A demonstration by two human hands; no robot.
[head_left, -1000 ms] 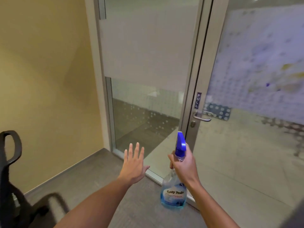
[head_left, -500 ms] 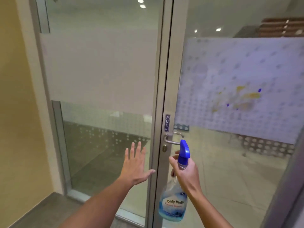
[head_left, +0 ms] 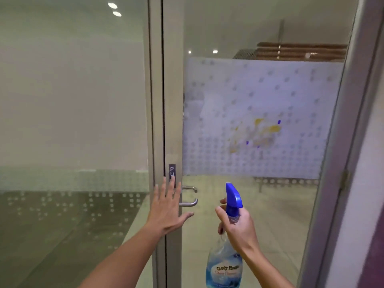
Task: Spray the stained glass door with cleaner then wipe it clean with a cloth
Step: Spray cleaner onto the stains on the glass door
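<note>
The glass door (head_left: 259,204) fills the right half of the view, with a frosted dotted band across its middle. On that band sits a stain (head_left: 256,133) of yellow smears and small blue spots. My right hand (head_left: 239,227) grips the neck of a clear spray bottle (head_left: 225,265) of blue cleaner, whose blue nozzle points up towards the door. My left hand (head_left: 167,208) is open, fingers spread, over the door's left frame next to the metal handle (head_left: 189,201). No cloth is in view.
A fixed glass panel (head_left: 72,121) with a frosted band stands left of the door. A small PULL sign (head_left: 172,170) is on the frame above my left hand. The door's hinge-side frame (head_left: 340,163) and a pale wall run down the right edge.
The view has moved closer to the door and risen. My left hand has shifted right onto the door frame by the handle. The bottle stays in my right hand.
</note>
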